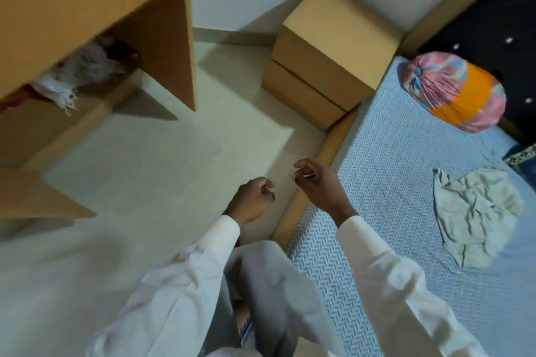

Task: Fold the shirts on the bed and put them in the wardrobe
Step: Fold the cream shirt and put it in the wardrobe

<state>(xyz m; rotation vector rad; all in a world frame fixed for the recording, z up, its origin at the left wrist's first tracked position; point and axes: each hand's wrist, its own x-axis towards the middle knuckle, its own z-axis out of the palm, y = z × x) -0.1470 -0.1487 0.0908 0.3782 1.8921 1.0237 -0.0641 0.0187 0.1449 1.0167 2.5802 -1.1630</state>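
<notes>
A crumpled cream shirt (475, 217) lies on the bed (377, 240), which is covered with a blue herringbone sheet, to the right of my hands. The wooden wardrobe (162, 38) stands open at the upper left, with light clothes (78, 72) piled on a low shelf. My left hand (255, 197) hovers over the floor with its fingers loosely curled and holds nothing. My right hand (316, 180) hangs above the bed's wooden edge, fingers loosely bent, also holding nothing. Both arms wear white sleeves.
A wooden bedside cabinet (333, 49) stands in the corner between wall and bed. A pink and orange bolster (455, 93) lies at the head of the bed beside dark bedding (499, 23). Pale floor (162, 171) separates wardrobe and bed. A wardrobe door (34, 200) juts out at the left.
</notes>
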